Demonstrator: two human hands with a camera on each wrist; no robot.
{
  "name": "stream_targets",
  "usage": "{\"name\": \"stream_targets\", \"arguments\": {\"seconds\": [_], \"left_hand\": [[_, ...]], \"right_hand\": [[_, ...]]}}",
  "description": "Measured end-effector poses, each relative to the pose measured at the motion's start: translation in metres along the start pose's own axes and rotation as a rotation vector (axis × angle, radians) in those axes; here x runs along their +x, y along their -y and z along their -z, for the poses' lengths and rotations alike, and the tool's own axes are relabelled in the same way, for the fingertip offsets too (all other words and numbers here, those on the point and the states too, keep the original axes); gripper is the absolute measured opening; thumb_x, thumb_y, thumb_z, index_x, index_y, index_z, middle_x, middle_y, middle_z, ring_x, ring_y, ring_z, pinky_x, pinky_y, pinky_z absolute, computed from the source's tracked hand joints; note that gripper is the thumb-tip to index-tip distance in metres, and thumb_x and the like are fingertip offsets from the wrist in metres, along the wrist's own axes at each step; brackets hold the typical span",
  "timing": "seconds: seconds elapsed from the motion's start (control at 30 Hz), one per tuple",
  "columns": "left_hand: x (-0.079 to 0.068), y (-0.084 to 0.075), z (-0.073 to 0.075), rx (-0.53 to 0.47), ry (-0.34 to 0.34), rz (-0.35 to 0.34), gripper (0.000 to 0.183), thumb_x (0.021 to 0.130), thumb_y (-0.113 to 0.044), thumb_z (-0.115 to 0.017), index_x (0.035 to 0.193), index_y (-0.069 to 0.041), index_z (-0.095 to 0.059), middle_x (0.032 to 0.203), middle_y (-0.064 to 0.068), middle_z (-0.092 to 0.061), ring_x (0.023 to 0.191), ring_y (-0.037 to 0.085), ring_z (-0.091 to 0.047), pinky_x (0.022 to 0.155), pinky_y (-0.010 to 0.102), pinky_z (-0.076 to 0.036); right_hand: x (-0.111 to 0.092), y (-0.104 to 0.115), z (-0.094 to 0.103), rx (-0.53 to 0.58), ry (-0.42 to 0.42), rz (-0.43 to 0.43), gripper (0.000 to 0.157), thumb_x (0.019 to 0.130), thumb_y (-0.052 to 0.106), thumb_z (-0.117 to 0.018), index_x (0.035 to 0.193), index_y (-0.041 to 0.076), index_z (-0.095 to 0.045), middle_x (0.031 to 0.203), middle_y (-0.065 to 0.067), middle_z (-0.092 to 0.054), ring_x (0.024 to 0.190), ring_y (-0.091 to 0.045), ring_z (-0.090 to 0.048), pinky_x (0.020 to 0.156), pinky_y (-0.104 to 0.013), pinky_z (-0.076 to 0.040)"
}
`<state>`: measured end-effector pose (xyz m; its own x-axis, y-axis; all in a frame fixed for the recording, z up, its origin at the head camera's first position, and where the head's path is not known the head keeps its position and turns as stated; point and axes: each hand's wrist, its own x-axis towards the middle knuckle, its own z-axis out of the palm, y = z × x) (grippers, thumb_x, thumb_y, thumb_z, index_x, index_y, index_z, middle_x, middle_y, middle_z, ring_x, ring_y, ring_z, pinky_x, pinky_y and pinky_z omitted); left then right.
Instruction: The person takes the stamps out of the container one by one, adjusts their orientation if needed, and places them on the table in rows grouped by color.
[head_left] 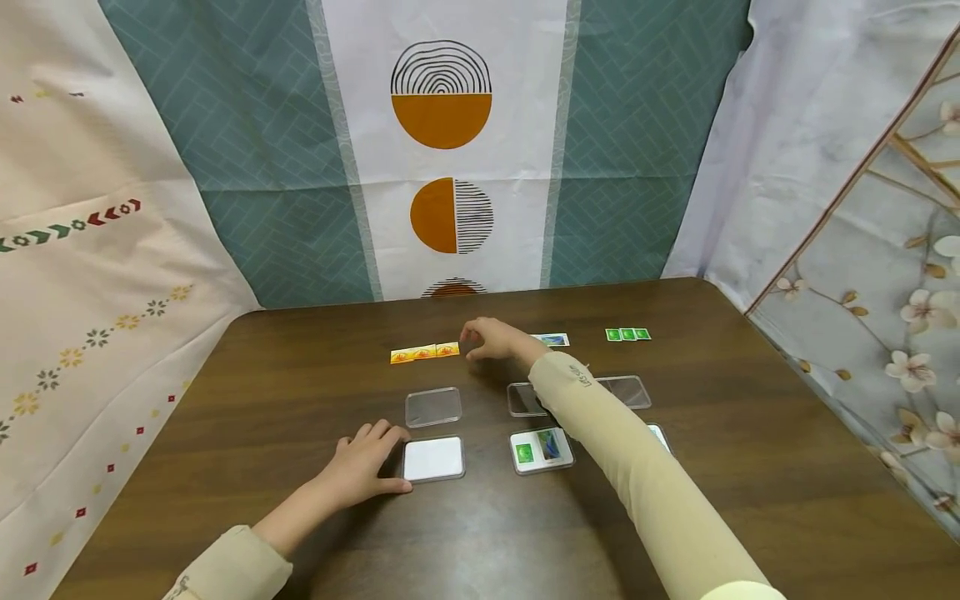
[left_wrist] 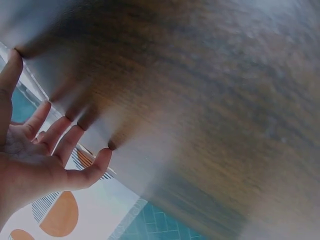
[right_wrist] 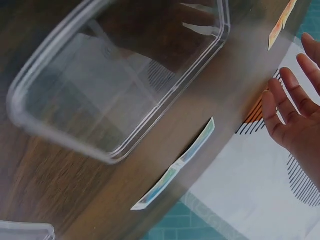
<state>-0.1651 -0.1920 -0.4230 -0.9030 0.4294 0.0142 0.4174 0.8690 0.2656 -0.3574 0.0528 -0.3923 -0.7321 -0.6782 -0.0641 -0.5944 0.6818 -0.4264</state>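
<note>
- The left hand (head_left: 367,464) lies spread at the left side of the left case (head_left: 433,459), with thumb at its near corner and forefinger at its far corner; the fingers are wide and not wrapped round it.
- The left case sits flat on the table (head_left: 247,433), near and left of centre, its top a plain white panel.
- The right hand (head_left: 489,340) is at the far side of the table, just beside the right end of the orange cards (head_left: 424,352); its fingers are loosely bent and apart, with nothing visible between them.
- The orange cards, three in a row, lie flat, left of the blue cards (head_left: 553,340), which the right wrist view shows as a joined pair.
- Three green cards (head_left: 628,334) lie farther right.
- A transparent left tray (head_left: 433,407) lies just beyond the left case; a middle tray (head_left: 523,402) and a right tray (head_left: 630,391) are partly behind the right sleeve (head_left: 637,467).
- The middle case (head_left: 542,451) bears a green picture and a larger blue one.
- The right case (head_left: 660,435) is mostly hidden by that sleeve.
</note>
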Motion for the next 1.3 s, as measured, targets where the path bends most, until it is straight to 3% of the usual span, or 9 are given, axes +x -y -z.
{"name": "stream_targets", "arguments": {"seconds": [0.33,0.83,1.17,1.3], "left_hand": [[-0.001,0.001,0.001,0.006,-0.014,-0.007,0.059,0.070,-0.042,-0.079,0.115,-0.012,-0.055,0.105,0.003,-0.055,0.101,0.029,-0.053,0.074,0.057,-0.043],[0.002,-0.001,0.002,-0.011,0.030,0.011,0.060,0.068,-0.042,-0.081,0.114,-0.012,-0.056,0.107,0.005,-0.055,0.102,0.030,-0.053,0.073,0.057,-0.044],[0.006,-0.001,0.006,0.010,0.041,-0.007,0.059,0.067,-0.042,-0.082,0.111,-0.012,-0.056,0.105,0.005,-0.055,0.100,0.029,-0.053,0.070,0.055,-0.045],[0.006,-0.001,0.006,0.016,0.056,-0.008,0.060,0.067,-0.042,-0.082,0.112,-0.012,-0.056,0.106,0.006,-0.055,0.100,0.029,-0.053,0.069,0.055,-0.045]], "right_hand": [[-0.021,-0.001,0.007,0.026,-0.042,0.022,0.031,0.087,0.013,-0.065,0.113,-0.001,-0.059,0.114,-0.020,-0.059,0.109,-0.032,-0.054,0.097,-0.041,-0.042],[-0.058,0.000,0.020,0.043,-0.096,0.052,0.026,0.090,0.011,-0.062,0.113,-0.002,-0.060,0.113,-0.018,-0.061,0.107,-0.033,-0.055,0.092,-0.042,-0.044],[-0.090,0.004,0.020,0.023,-0.084,0.105,0.023,0.089,0.010,-0.062,0.110,-0.001,-0.061,0.100,-0.015,-0.060,0.094,-0.026,-0.056,0.085,-0.036,-0.050],[-0.103,0.003,0.017,0.040,-0.088,0.114,0.022,0.090,0.009,-0.062,0.110,0.000,-0.061,0.105,-0.017,-0.062,0.096,-0.025,-0.057,0.085,-0.036,-0.050]]}}
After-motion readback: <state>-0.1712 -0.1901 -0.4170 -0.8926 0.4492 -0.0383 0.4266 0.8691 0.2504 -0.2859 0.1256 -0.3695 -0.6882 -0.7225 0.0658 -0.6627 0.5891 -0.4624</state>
